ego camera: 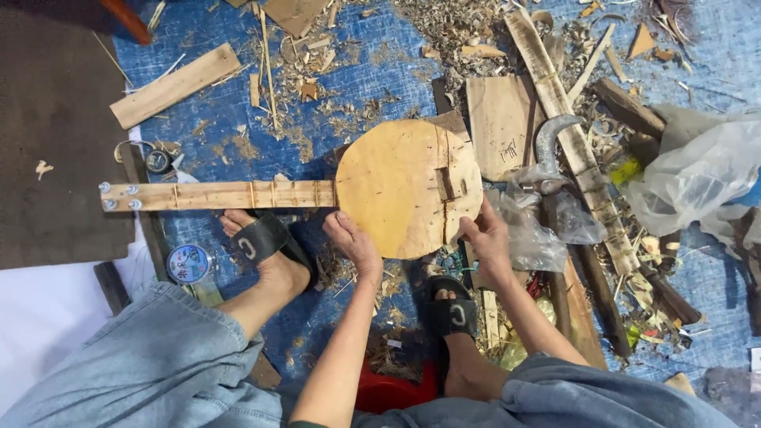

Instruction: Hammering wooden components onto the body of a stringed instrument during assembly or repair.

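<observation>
Round-bodied, long-necked wooden string instrument lying flat on the blue tarp floor amid shavings — long axis running left, neck ending at metal pegs. Left hand clasping the near rim of the round body, right hand pinching its right edge beside the small bridge block — both grasping, right nearer the bridge.

My feed is evenly bright under soft, diffuse light. The round pale wooden disc with its long neck reads sharp, its nail dots distinct. Just below the disc, soft shadows pool between the feet. To its right, the crumpled clear plastic bag shows mild glare. Far from the disc, the corners bend slightly and soften.
</observation>
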